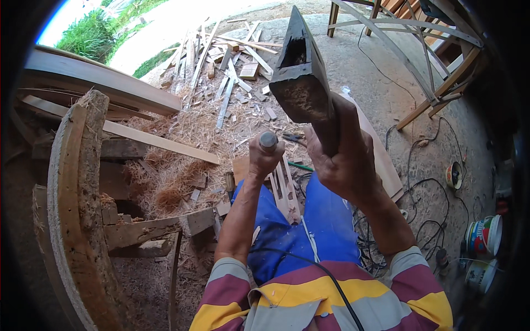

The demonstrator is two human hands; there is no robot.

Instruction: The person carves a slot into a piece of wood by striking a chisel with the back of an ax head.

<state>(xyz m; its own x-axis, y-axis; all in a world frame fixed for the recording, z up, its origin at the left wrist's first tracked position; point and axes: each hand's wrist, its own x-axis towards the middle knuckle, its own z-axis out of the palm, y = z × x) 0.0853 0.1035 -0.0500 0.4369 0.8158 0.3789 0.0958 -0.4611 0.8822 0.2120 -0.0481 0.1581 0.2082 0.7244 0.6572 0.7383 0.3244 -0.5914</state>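
Observation:
My left hand [265, 157] is wrapped round an upright tool, probably a chisel, whose round grey end [268, 140] shows above the fist. Its lower part is hidden by the hand. Below lies a pale wooden piece [285, 193] with long slots cut in it, between my blue-trousered legs [331, 215]. My right hand [345, 160] grips the handle of a heavy hammer [303, 96], raised to the right of the left fist. The hammer's head has a worn square face and tapers to a wedge at the far end. Dark pliers [294, 138] lie between the hands.
Wood offcuts [237, 66] and shavings [165, 165] litter the ground ahead and left. A curved timber frame [77, 193] stands close on my left. Right are a flat board [378, 149], black cables [436, 187], buckets [485, 234] and a wooden-legged frame [419, 110].

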